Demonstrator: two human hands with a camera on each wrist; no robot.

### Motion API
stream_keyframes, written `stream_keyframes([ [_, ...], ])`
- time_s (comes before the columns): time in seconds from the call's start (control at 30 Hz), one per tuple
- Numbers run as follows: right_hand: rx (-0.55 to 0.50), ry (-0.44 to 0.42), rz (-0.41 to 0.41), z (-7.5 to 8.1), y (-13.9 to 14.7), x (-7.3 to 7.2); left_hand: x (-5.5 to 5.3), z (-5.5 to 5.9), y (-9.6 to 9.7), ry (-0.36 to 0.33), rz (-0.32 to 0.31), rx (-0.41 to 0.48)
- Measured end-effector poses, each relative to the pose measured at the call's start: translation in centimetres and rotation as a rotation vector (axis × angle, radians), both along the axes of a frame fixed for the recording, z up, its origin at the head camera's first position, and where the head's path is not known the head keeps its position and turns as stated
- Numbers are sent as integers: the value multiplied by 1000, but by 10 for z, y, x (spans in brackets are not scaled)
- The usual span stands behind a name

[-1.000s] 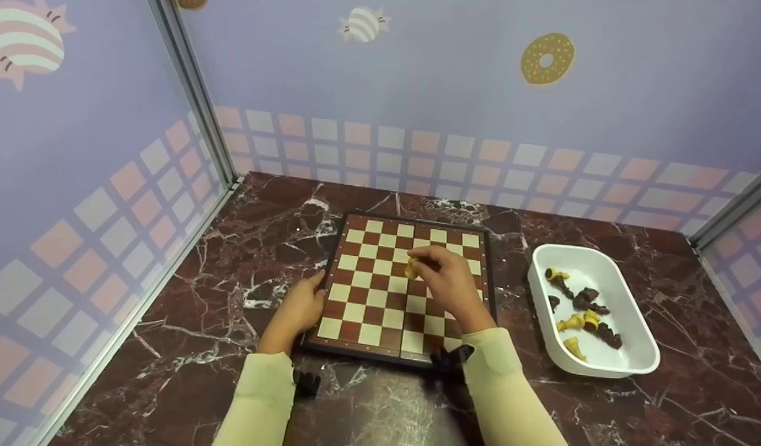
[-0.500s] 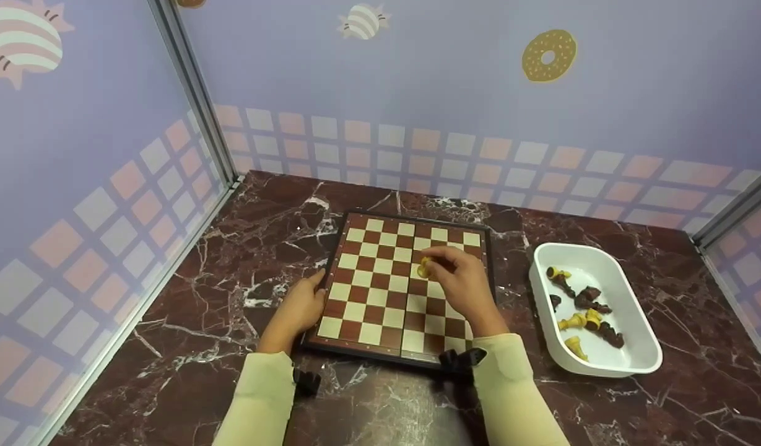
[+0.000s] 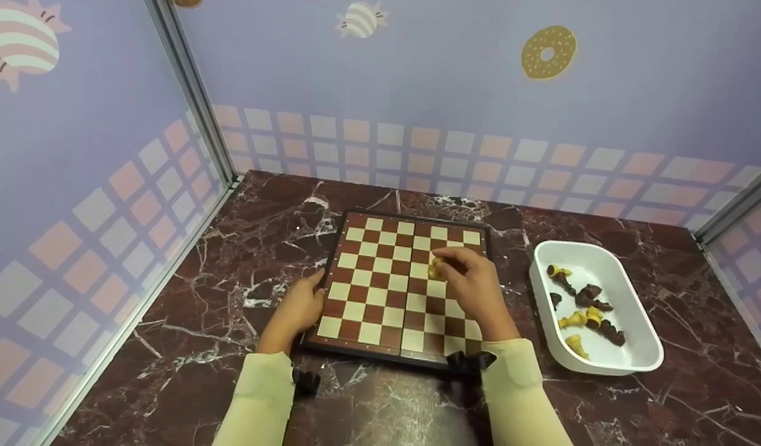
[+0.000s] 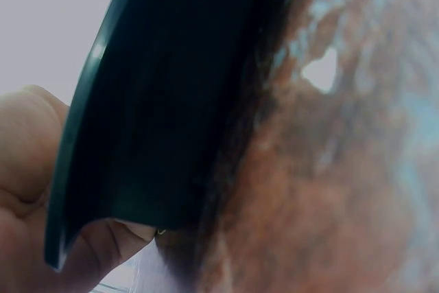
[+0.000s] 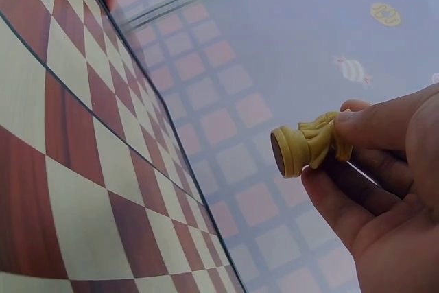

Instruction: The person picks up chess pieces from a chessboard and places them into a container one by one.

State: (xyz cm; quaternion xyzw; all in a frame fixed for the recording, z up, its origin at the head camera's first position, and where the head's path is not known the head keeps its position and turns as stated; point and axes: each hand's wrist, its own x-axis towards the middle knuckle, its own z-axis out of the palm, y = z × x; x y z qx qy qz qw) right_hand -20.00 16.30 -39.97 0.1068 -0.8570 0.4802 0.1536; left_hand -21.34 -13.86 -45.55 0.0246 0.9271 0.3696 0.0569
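A yellow chess knight (image 5: 312, 143) with a round, dark-bottomed base is pinched between the thumb and fingers of my right hand (image 3: 477, 291). That hand is over the right half of the chessboard (image 3: 371, 297), and in the right wrist view the piece is lifted off the squares. My left hand (image 3: 298, 308) holds the board's left edge, thumb at the top and fingers along the side. In the left wrist view the board's dark side wall (image 4: 158, 101) covers part of the left hand (image 4: 27, 162).
A white tray (image 3: 656, 347) stands right of the board, with several yellow chess pieces (image 3: 573, 320) and dark chess pieces (image 3: 612, 333) lying in it. The table (image 3: 188, 322) is dark red marble, with patterned walls (image 3: 386, 80) behind and at the sides.
My right hand has moved to the right over the board, carrying the yellow chess knight. The left hand and the board stay in place.
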Motion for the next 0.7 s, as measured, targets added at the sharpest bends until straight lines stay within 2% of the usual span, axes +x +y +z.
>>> stream_keyframes([
  [0.3, -12, 34, -10, 1, 7, 1, -1, -2, 0, 24, -3, -16],
  [0.57, 14, 58, 3, 5, 13, 3, 0, 0, 0, -8, -2, -11],
  [0.7, -22, 41, -15, 7, 14, 4, 0, 0, 0, -2, 0, -27],
])
